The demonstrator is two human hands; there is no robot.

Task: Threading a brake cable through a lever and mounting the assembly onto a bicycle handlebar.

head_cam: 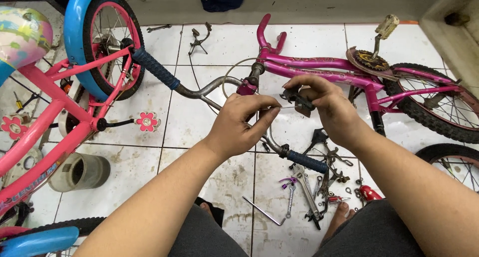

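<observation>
Left hand (238, 123) fingertips pinched narrow on thin wire end (285, 107) — wire runs roughly level, left to right, into small dark brake part (298, 100). Right hand (327, 106) fingers curled around that part, holding it from above and right. Hands nearly touching; part lies just right of left fingertips, right hand nearer it. Both held above magenta bike (319, 67) lying on white tile floor (209, 132), over grey handlebar (207, 87) with blue grips. Scattered wrenches (312, 187) below, near feet. Pink bike (60, 107) stands left.
</observation>
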